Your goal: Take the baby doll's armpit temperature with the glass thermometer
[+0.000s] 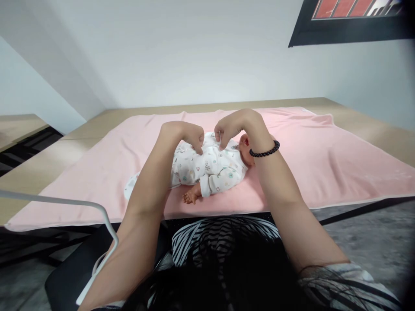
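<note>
A baby doll lies on its back in a white printed outfit (212, 162), its head (244, 144) to the right and partly hidden by my right wrist. My left hand (193, 136) is closed, thumb and fingers pinching the front of the outfit at the doll's middle. Higher on the chest, near the collar, my right hand (231, 126) curls down with its fingertips gripping the same cloth. The doll's bare hand (192, 194) rests on the pink blanket (292, 172). My left forearm covers part of the doll's legs.
The blanket spreads over a light wooden table (350, 113) against a white wall. A white cable-like strip (105, 214) crosses the lower left in front of my left arm. A dark chair (74, 268) stands below the table edge. At upper right is a dark-framed window (324, 32).
</note>
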Motion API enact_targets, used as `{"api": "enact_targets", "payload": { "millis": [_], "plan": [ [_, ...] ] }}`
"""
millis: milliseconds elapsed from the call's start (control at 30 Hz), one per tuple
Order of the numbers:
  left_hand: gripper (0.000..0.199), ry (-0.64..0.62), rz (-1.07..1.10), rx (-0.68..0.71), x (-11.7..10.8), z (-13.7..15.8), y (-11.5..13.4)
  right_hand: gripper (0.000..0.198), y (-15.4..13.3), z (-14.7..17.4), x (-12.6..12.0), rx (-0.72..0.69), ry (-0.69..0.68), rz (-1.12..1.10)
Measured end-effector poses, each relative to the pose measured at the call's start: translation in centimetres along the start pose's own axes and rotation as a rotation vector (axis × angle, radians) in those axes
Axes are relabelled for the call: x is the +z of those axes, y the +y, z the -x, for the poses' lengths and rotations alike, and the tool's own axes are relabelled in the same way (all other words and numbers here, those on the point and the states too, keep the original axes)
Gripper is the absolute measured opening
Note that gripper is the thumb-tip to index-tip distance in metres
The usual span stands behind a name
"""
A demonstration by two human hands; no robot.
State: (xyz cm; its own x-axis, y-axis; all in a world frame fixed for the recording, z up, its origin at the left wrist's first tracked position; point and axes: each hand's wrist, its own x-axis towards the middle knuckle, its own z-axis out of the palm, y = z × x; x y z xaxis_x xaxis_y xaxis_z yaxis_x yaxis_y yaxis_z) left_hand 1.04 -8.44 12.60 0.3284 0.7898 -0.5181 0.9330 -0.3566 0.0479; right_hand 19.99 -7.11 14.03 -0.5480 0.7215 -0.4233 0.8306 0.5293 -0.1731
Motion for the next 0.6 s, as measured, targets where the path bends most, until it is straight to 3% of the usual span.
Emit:
{"api": "enact_targets", "payload": {
  "millis": [100, 300, 433, 600],
  "plan": [
    [0.037, 0.001, -0.007, 0.017, 0.1, -0.1, -0.3, 0.048, 0.0, 0.0, 0.2, 0.039, -0.052, 0.026],
    [0.032, 0.015, -0.031, 0.093, 0.2, 0.1, -0.6, 0.054, 0.2, -0.3, 1.3, 0.023, 0.108, -0.084],
    [0.027, 0.031, -0.025, 0.13, 0.0, 0.8, -0.5, 0.038, -0.9, 0.4, 1.3, 0.073, 0.045, 0.026],
    [0.024, 0.041, 0.013, 0.216, -0.2, 1.9, -1.0, 0.034, -2.2, 1.0, 0.7, 0.1, -0.017, 0.054]
  ]
}}
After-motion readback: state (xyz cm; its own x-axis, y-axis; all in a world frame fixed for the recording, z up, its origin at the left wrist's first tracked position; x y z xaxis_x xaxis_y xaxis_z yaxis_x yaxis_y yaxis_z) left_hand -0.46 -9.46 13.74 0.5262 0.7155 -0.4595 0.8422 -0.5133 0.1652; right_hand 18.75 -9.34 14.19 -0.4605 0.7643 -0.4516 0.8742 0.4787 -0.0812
